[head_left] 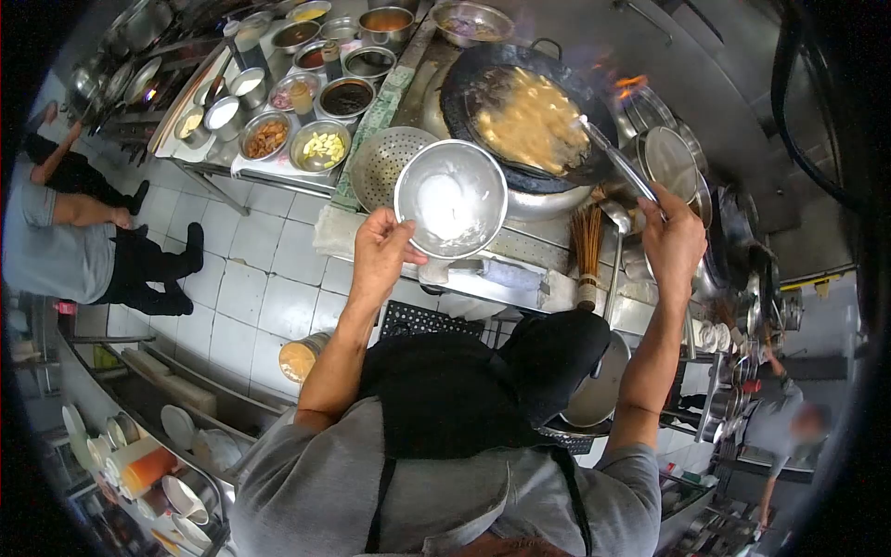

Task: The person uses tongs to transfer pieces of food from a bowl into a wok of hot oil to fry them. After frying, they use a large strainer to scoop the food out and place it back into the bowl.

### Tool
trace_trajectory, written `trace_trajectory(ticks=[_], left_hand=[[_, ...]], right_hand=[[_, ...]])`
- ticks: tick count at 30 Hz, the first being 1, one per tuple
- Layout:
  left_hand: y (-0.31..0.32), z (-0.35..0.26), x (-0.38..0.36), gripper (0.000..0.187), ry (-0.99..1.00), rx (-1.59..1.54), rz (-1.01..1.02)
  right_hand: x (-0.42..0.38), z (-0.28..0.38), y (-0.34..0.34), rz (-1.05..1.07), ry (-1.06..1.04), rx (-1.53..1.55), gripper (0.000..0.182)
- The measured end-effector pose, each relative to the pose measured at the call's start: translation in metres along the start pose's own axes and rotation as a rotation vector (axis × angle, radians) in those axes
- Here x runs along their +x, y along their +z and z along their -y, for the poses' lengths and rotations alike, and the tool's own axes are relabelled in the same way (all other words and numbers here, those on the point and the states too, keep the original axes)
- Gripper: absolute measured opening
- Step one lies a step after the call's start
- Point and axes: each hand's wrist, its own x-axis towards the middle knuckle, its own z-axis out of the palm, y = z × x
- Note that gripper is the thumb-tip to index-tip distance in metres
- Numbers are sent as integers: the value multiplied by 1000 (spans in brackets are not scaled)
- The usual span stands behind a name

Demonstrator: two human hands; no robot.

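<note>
My left hand (380, 249) grips the rim of a metal bowl (452, 200) with a little white powder on its inside. The bowl is held partly over a perforated strainer (376, 167). My right hand (675, 237) is wrapped round the handle of a long metal utensil (617, 160). Its tip reaches into a black wok (459, 88) on the stove, where pale pieces of food (531, 116) lie in bubbling oil. Below the wok, between my hands, are a bamboo brush (586, 255) and a ladle (615, 215).
Bowls of sauces and ingredients (323, 147) cover a side table at the upper left. Flames (631, 84) rise beside the wok. Strainers (670, 156) stand at its right. People (70, 232) are at the far left, another person (780, 422) at the right.
</note>
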Motion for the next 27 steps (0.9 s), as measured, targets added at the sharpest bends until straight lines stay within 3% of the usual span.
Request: trace_trajectory(ticks=[13,19,20,21,24,26,27], left_hand=[[12,7,3,12,-114,-61,25],[15,10,1,10,-202,-90,72],[17,8,0,9,-226,-108,66],[18,8,0,8,-251,-125,62],[7,18,0,8,-172,-61,49],[2,17,-2,7,-183,-59,36],[1,16,-2,7,-186,-67,24]], right_hand=[[-43,24,-11,-45,-193,263,23],[-97,33,51,-44,-206,454,31],[-107,33,63,-16,-278,369,30],[-118,33,74,110,-232,356,31],[-130,29,76,173,-188,325,31],[-134,22,73,-27,-38,393,32],[-135,17,68,-30,24,360,32]])
